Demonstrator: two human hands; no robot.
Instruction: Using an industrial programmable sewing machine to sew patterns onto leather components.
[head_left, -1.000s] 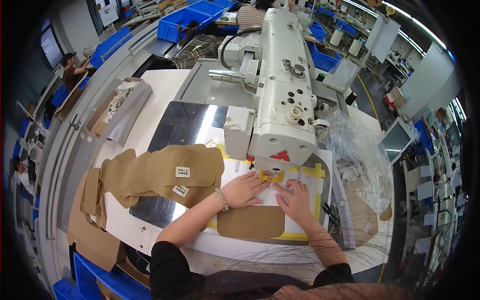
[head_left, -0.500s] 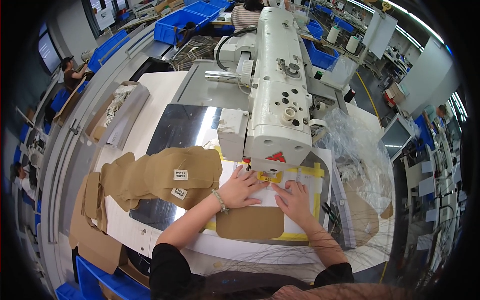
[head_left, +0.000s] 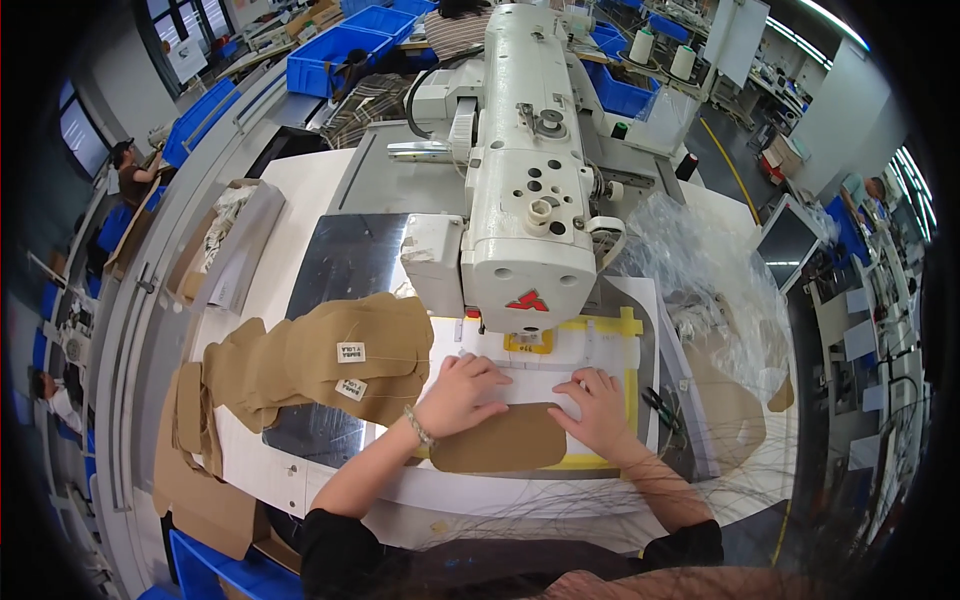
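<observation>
A tan rounded rectangular fabric piece lies on a white sheet bordered with yellow tape, in front of the sewing machine. My left hand rests at the piece's upper left, fingers bent over the white sheet and thumb out along the fabric's far edge. Across from it, my right hand has its thumb at the far right corner, its fingers spread and slightly curled. Neither hand shows a grip round the cloth. A small yellow-framed part sits under the machine head, beyond my fingertips.
Stacked tan fabric pieces with white labels lie at left on a metal plate. Further left stands a cardboard box of cloth strips. Clear plastic film heaps at right, near dark-handled snips. Blue bins stand behind.
Both hands have drawn back from the yellow-framed part toward me, reaching the tan piece's far edge. My view has shifted slightly, so the machine appears further left.
</observation>
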